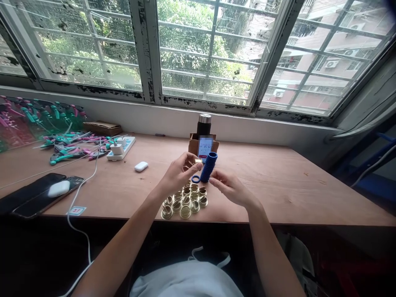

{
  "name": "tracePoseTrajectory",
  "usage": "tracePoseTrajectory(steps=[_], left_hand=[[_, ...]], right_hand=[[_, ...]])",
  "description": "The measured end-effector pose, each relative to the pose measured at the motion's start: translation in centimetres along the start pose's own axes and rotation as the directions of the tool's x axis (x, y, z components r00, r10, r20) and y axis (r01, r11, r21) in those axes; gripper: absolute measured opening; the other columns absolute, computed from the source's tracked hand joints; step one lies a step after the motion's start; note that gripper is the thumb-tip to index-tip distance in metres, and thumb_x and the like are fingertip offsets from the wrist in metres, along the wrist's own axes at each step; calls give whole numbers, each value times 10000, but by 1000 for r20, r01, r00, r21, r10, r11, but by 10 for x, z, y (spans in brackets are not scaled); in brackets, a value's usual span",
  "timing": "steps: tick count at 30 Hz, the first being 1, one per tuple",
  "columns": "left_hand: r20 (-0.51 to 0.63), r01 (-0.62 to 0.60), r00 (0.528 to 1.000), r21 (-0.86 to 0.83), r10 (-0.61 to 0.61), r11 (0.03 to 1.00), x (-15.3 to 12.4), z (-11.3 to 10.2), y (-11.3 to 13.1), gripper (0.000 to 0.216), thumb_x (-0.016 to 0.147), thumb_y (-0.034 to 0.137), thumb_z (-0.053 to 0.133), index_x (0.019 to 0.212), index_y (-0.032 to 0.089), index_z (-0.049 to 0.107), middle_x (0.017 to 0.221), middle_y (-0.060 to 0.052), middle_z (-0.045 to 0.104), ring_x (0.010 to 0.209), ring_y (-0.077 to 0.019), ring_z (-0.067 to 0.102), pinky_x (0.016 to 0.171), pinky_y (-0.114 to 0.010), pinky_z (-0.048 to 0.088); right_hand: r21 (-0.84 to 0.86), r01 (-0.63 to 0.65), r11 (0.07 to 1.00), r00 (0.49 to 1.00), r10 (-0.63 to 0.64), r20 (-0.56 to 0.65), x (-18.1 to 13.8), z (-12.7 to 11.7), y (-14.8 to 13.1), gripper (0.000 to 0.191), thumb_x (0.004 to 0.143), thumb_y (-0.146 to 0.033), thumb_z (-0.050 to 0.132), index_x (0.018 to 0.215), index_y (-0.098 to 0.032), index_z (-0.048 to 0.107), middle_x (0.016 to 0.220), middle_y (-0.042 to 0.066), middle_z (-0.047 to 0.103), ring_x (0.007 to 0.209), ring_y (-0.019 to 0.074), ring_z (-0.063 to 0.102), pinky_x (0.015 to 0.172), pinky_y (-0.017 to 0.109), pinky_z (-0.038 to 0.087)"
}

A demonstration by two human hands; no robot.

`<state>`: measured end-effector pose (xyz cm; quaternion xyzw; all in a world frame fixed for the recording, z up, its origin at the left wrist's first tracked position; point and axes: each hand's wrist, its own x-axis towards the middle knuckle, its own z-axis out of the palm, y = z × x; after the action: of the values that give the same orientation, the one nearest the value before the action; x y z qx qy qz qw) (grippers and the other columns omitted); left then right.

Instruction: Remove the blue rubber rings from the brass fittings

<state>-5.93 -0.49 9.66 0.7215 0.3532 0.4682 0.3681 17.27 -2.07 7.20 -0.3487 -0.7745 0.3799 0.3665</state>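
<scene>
My left hand [181,171] is raised over the wooden table [278,181] and pinches a small brass fitting [198,161] between thumb and fingers. Beside it leans a stack of blue rubber rings [209,166], and my right hand [230,189] curls around the base of that stack. A single blue ring [195,178] lies flat at the foot of the stack. Just below my hands, several brass fittings [185,200] stand packed in rows near the table's front edge.
A phone [205,147] showing a timer leans on a small cardboard box with a dark flask [204,123] behind. A white earbud case [141,166], a power strip [121,148] with cable, two dark phones [40,194] and teal-pink tools [66,148] lie left.
</scene>
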Motion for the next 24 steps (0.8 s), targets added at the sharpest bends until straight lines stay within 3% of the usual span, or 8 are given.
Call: tracePoseTrajectory(steps=[5,8,12,16,21,24], left_hand=[[8,62,998,-31,-62,998,1,-1,-5,394,981,560,615,1092,184,638,932,-48,686,885,-195,673,799,-347,555],[55,88,995,-72,-84,994,0,0,-6,379,981,551,618,1083,186,634,992,-65,708,948,-214,697,837,-377,571],[51,112,993,-63,-109,992,-1,1,-8,406,878,501,775,1093,183,643,1028,-87,736,955,-229,716,828,-387,587],[53,138,990,-78,-134,987,-1,2,-7,471,789,451,868,1113,175,667,1067,-101,751,975,-236,729,837,-394,600],[55,150,987,38,-152,988,-1,4,-3,502,766,473,875,1128,162,719,812,-31,693,669,-150,631,577,-275,498],[56,87,994,115,-94,990,-1,5,-7,476,790,465,856,1137,170,719,859,-36,702,688,-145,613,597,-275,498]], right_hand=[[-323,-107,940,976,162,147,-1,-12,27,183,998,-305,590,854,-208,647,778,-8,632,702,161,537,633,296,404],[-361,-124,924,954,211,212,2,-11,39,120,943,-219,626,836,-207,679,816,6,710,741,178,613,658,299,443],[-344,-119,931,935,222,277,6,-5,48,85,887,-162,661,837,-212,708,842,1,747,786,188,668,705,297,479],[-334,-140,932,934,236,268,7,-1,55,78,854,-130,678,844,-205,697,826,-4,736,771,182,667,694,285,481],[-321,-154,935,945,234,230,7,0,55,55,869,-154,688,894,-203,693,858,5,731,783,177,651,694,283,475],[-306,-132,943,967,190,168,7,-2,48,37,916,-193,650,893,-198,680,873,13,718,774,175,627,686,293,464]])
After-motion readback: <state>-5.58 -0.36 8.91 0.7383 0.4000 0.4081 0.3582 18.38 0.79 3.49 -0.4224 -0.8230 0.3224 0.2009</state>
